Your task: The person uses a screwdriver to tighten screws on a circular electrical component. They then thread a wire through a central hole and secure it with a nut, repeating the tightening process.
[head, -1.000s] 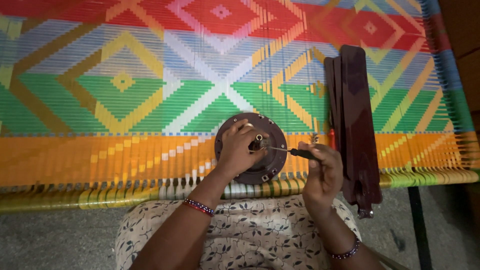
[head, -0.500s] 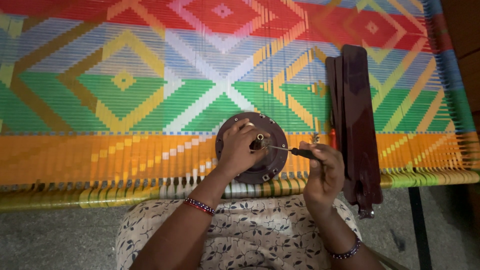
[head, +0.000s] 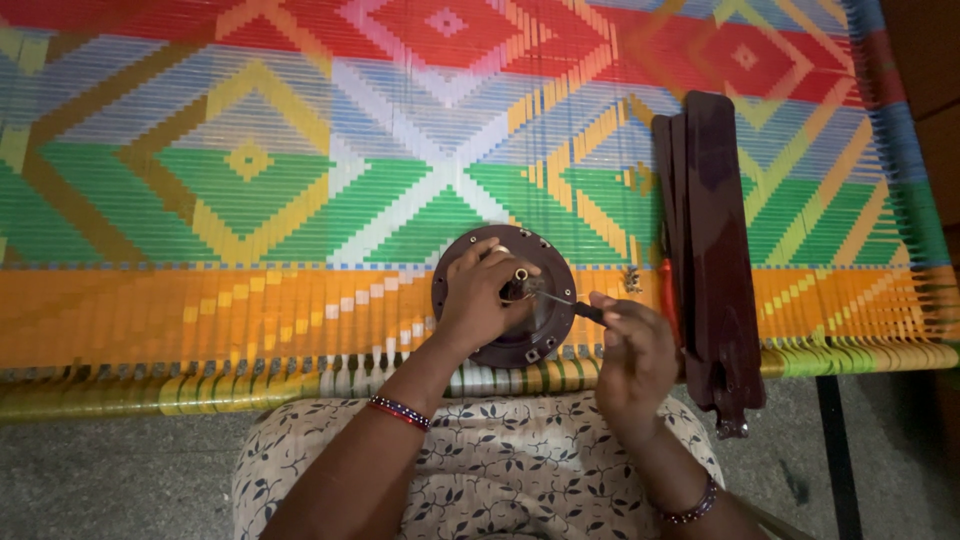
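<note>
Head view, looking straight down at your lap and a woven cot. Your left hand (head: 478, 300) rests on a round dark-brown metal motor housing (head: 503, 296) that sits at the lower centre of the frame, on the orange band of the cot (head: 250, 310) near its front edge. The fingers of that hand curl over the housing's left side and top, closed onto it, steadying it.

Your right hand (head: 632, 350) is just right of the housing, fingers pinched shut around the dark handle of a thin screwdriver (head: 562, 302). Its metal shaft points left, and the tip meets the small central shaft at the middle of the housing.

Right of your right hand, a stack of long dark-brown fan blades (head: 712, 250) lies lengthwise, running from the upper right down past the cot's edge. A small cluster of screws (head: 631, 279) lies between the housing and the blades.

The housing looks heavy, rigid and smooth; it would likely hold best by its thick outer rim, where the fingers can wrap the edge. The woven cot may give under it, so it could tilt.
</note>
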